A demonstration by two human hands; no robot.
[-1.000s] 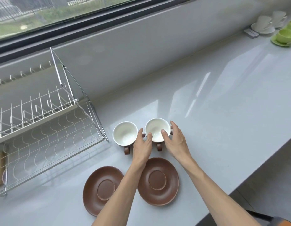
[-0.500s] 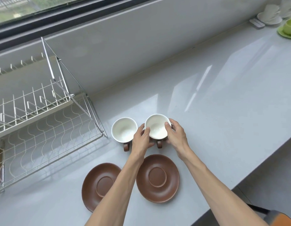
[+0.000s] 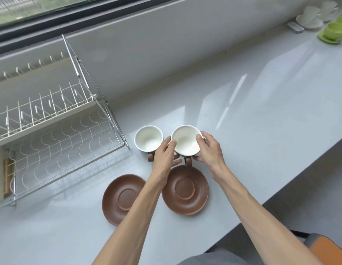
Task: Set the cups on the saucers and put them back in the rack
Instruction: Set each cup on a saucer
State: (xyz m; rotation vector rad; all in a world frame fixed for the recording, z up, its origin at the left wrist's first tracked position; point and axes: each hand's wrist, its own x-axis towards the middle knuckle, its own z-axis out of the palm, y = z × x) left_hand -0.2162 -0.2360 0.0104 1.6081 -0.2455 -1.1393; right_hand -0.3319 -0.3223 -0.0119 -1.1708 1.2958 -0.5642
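Two brown cups with white insides are on the grey counter. The right cup (image 3: 186,140) is gripped from both sides, my left hand (image 3: 165,156) on its left rim and my right hand (image 3: 209,150) on its right rim; it looks raised a little and its brown handle points toward me. The left cup (image 3: 148,138) stands untouched beside it. Two brown saucers lie nearer to me: the right saucer (image 3: 185,190) just below the held cup, the left saucer (image 3: 122,197) partly covered by my left forearm. The wire dish rack (image 3: 57,134) stands at the left.
White cups on saucers (image 3: 309,18) and green cups on saucers (image 3: 332,32) sit at the far right of the counter, next to a small grey block (image 3: 295,27). The counter's front edge (image 3: 300,169) runs diagonally at right. A wall and window lie behind.
Both hands have closed on the right cup's rim, and the cup has come slightly up and toward the right saucer. The left cup and both saucers have stayed put.
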